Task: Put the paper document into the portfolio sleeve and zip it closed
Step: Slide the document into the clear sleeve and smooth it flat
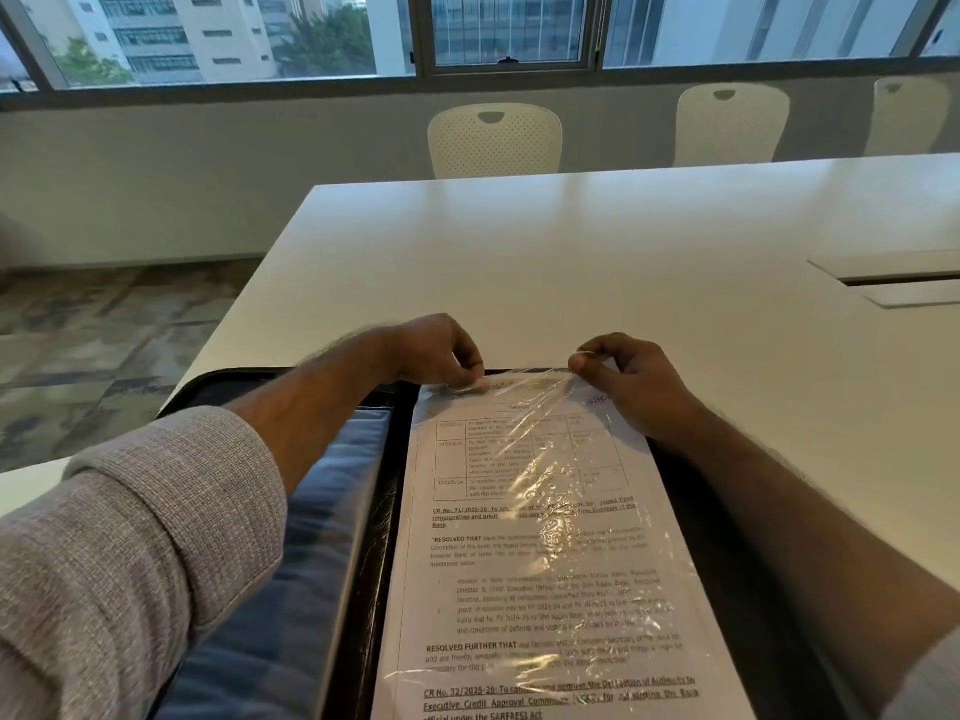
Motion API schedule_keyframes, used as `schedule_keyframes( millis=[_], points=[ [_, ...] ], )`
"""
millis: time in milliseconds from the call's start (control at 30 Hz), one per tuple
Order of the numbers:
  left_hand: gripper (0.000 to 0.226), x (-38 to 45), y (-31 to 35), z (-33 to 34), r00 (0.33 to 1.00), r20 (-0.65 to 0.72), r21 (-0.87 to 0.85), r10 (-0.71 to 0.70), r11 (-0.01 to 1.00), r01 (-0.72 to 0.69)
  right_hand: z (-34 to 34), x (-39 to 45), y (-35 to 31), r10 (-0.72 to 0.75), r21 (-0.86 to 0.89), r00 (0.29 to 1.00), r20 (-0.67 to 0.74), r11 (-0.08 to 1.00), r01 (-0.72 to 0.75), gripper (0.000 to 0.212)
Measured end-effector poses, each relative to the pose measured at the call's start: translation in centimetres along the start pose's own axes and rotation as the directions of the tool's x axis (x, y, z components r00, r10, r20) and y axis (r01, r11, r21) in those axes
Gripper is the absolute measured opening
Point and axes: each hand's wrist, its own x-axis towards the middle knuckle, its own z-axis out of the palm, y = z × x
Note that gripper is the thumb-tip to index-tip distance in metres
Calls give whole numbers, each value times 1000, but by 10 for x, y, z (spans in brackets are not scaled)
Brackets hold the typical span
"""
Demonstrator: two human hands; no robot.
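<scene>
1 view only, head-worn, wide-angle. Looks forward and down over both forearms, along the long white glossy table (597, 252). Close in at the bottom edge: the printed paper sheet under clear crinkled plastic (540, 553) fills the near foreground. Far field: white perforated chair backs (493, 140), grey-framed windows (509, 39). Straight edges bow near the borders.

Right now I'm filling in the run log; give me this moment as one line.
stage: sleeving | paper document: inside clear sleeve | left hand: pinching sleeve top edge | right hand: pinching sleeve top edge | portfolio: open, unzipped
</scene>
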Motion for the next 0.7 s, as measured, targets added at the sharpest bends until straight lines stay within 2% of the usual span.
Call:
schedule_keyframes(
  millis=[233, 333, 433, 533, 700],
  points=[
    [6, 2, 1, 2, 995, -82, 60, 48, 997, -43, 2, -1, -5, 14, 13, 1000, 0, 1000, -14, 6],
    [3, 3, 2, 8, 987, -135, 119, 83, 991, -67, 1, 1, -6, -55, -41, 998, -39, 998, 54, 4],
    [9, 3, 1, 9, 988, -129, 58, 88, 995, -81, 1, 1, -8, -144, -99, 987, -66, 986, 137, 4],
    [15, 1, 0, 6, 987, -136, -24, 90, 995, -94, 1, 1, -7, -171, -119, 983, -62, 980, 162, 2],
    [10, 0, 4, -3, 996, -67, -76, 50, 996, -55, 2, 0, -9, -198, -133, 979, -51, 973, 190, 3]
  ],
)
